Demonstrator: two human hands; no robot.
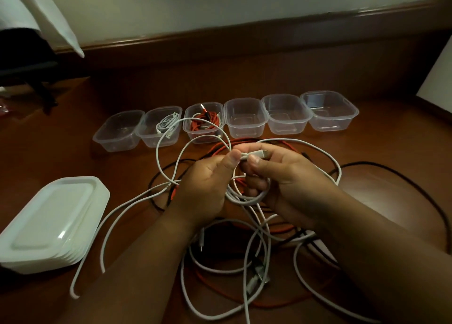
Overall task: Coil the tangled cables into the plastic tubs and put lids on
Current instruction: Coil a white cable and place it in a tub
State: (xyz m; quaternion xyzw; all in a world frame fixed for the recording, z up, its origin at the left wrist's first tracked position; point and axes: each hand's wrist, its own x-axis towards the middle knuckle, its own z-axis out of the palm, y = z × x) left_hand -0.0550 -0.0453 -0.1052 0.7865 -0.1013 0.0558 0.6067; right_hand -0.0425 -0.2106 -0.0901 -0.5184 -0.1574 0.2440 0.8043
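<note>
Tangled cables [244,262] nearest, sprawled on floor [367,152]: white, red, black; light, limp, springy, likely to snag. Best hold: stiff plug end. White cable [247,198] part-coiled in right hand [281,179], grip closed round loops and plug; left hand [208,186] pinches same cable. Tubs [244,118] in far row, two filled. Lids [49,225] stacked near left.

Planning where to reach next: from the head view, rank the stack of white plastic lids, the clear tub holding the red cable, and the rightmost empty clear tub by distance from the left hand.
1. Clear tub holding the red cable, just beyond the left hand.
2. Stack of white plastic lids, at the left.
3. Rightmost empty clear tub, far right.
</note>
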